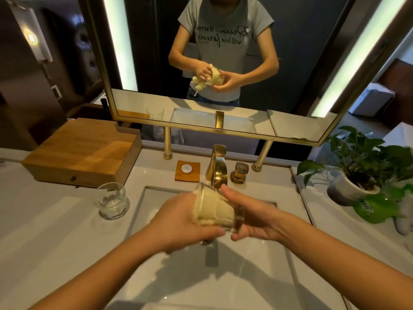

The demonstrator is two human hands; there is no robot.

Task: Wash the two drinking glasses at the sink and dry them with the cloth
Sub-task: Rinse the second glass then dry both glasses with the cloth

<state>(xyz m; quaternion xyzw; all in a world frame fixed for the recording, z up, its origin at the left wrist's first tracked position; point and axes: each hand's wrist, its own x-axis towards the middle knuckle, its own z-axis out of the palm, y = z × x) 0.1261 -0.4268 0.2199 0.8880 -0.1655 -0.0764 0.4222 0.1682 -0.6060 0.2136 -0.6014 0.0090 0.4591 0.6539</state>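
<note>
left hand [178, 222]: grip wrapped round cloth [212, 211] stuffed in glass [220, 209]
right hand [248, 218]: grip holding glass base, over sink [279, 276]
second glass [111, 200]: left of grips, on counter [44, 220], near basin edge
room: faucet [217, 167] tight just behind

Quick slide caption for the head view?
Both hands dry a clear glass stuffed with pale yellow cloth over the white sink.
</note>
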